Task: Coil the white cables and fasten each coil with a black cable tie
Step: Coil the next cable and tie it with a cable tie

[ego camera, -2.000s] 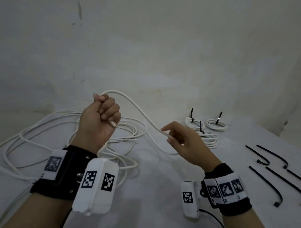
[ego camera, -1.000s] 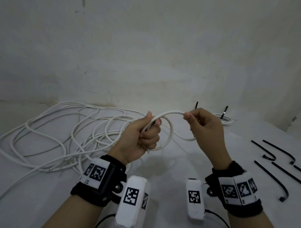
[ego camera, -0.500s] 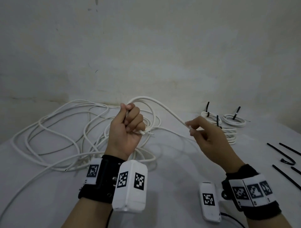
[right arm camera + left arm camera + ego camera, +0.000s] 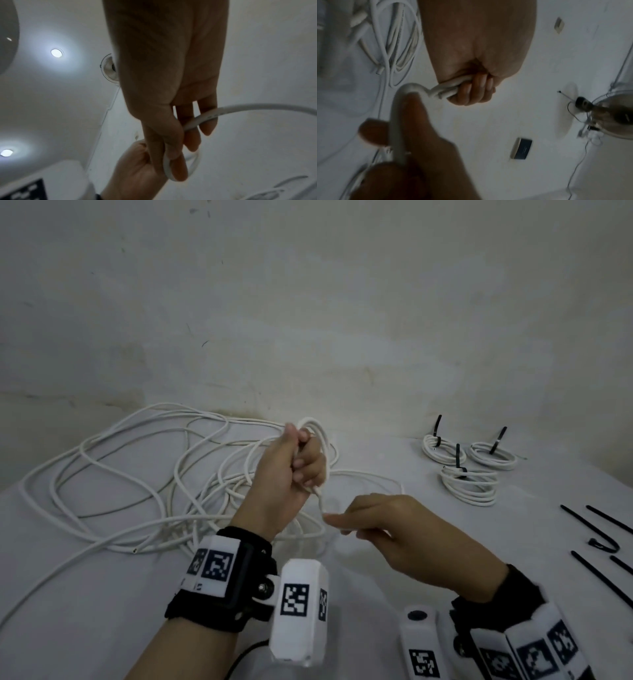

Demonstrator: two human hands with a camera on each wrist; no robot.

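My left hand (image 4: 305,463) is raised over the table and grips a small coil of white cable (image 4: 317,428), with several loops through its fist. In the left wrist view the curled fingers (image 4: 471,92) close round the bundled strands (image 4: 447,89). My right hand (image 4: 337,523) is just below and to the right. It pinches the same cable (image 4: 205,117) between thumb and fingers, and the strand bends up into the left fist. Loose white cable (image 4: 137,474) lies tangled on the table to the left. Several black cable ties (image 4: 599,529) lie at the right edge.
Three finished coils with black ties (image 4: 469,484) sit at the back right of the white table (image 4: 102,594). A plain wall stands close behind it. My wrists carry black straps and white camera units.
My right hand has swung from out at the right to just under the left fist, bringing the cable in. The left hand has stayed raised, still gripping the coil.
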